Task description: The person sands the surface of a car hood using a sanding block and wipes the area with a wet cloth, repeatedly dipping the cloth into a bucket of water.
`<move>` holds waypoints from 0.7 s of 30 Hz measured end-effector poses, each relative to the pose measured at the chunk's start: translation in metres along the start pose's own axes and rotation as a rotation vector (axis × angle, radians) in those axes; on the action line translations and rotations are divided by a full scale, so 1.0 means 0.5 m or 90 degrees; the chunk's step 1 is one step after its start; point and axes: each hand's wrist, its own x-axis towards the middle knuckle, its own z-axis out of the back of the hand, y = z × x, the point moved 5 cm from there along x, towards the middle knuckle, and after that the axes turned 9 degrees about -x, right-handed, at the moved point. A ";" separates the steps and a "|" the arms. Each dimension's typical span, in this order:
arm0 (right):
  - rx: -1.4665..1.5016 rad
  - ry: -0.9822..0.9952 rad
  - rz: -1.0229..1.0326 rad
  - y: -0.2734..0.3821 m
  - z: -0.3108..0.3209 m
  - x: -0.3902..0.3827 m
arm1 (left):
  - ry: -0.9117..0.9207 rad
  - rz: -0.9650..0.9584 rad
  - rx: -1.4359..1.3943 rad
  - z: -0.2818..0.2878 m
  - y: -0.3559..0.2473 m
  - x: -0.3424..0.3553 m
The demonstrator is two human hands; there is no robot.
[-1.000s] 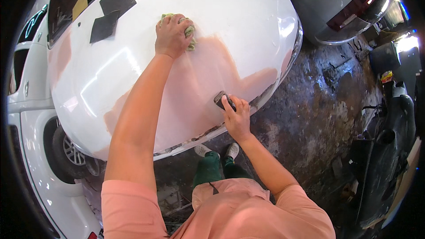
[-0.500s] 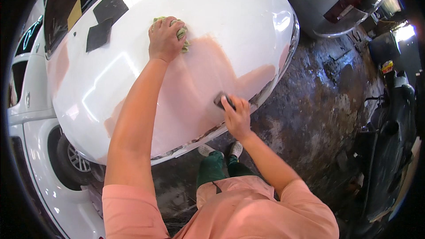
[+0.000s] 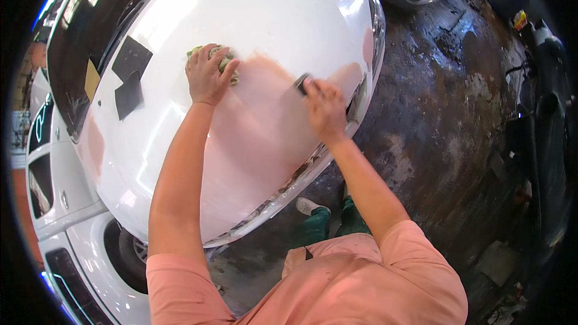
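Shifted since the earlier frame: right hand [image 3: 327, 109] and dark block [image 3: 302, 83], from within the pink patch [image 3: 256, 138] to its upper-right border. Left to right: tan sheet [image 3: 91, 80] at the windshield's edge; two dark sheets [image 3: 132, 58] on the white hood [image 3: 274, 15], corners meeting. Left hand [image 3: 208, 77] spread over a crumpled green cloth [image 3: 225, 57] on the hood, just beyond the patch; fingers bent across it, thumb apart. Block lies against the hood, slightly blurred, narrowly gripped by the right hand's fingers and thumb. Dark, stained floor [image 3: 421, 144] at far right.
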 end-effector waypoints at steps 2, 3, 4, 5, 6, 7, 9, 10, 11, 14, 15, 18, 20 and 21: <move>-0.054 0.018 -0.072 0.033 -0.003 -0.020 | 0.005 -0.010 0.004 -0.008 0.008 -0.002; -0.080 0.027 -0.109 0.055 -0.002 -0.036 | 0.006 -0.015 0.006 -0.010 0.013 -0.004; -0.040 0.036 -0.078 0.093 0.006 -0.073 | 0.014 -0.019 0.010 -0.016 0.015 -0.006; 0.001 0.046 -0.045 0.138 0.023 -0.123 | 0.021 -0.022 0.017 -0.015 0.013 -0.008; 0.041 0.055 -0.010 0.163 0.033 -0.151 | 0.026 -0.024 0.022 -0.017 0.009 -0.009; 0.024 0.053 -0.003 0.146 0.029 -0.142 | 0.030 -0.024 0.026 -0.019 0.007 -0.008; -0.007 0.045 0.014 0.080 0.004 -0.083 | 0.035 -0.027 0.038 -0.019 0.008 0.002; -0.022 0.018 -0.035 0.064 0.003 -0.057 | 0.037 -0.027 0.042 -0.018 0.007 0.001; -0.038 -0.009 -0.082 0.055 0.005 -0.026 | 0.038 -0.026 0.045 -0.018 0.006 0.003; -0.035 0.014 -0.110 0.103 0.020 -0.088 | 0.033 -0.017 0.053 -0.016 0.004 0.001; 0.000 0.028 -0.083 0.135 0.043 -0.150 | 0.034 -0.010 0.055 -0.017 0.009 -0.007; 0.041 0.075 -0.026 0.137 0.082 -0.220 | 0.037 -0.030 0.025 -0.008 -0.003 -0.007; 0.047 0.083 0.002 0.158 0.076 -0.185 | 0.025 -0.029 0.037 -0.008 0.003 -0.008; 0.046 0.079 0.010 0.180 0.056 -0.124 | 0.021 -0.029 0.044 -0.011 0.004 -0.008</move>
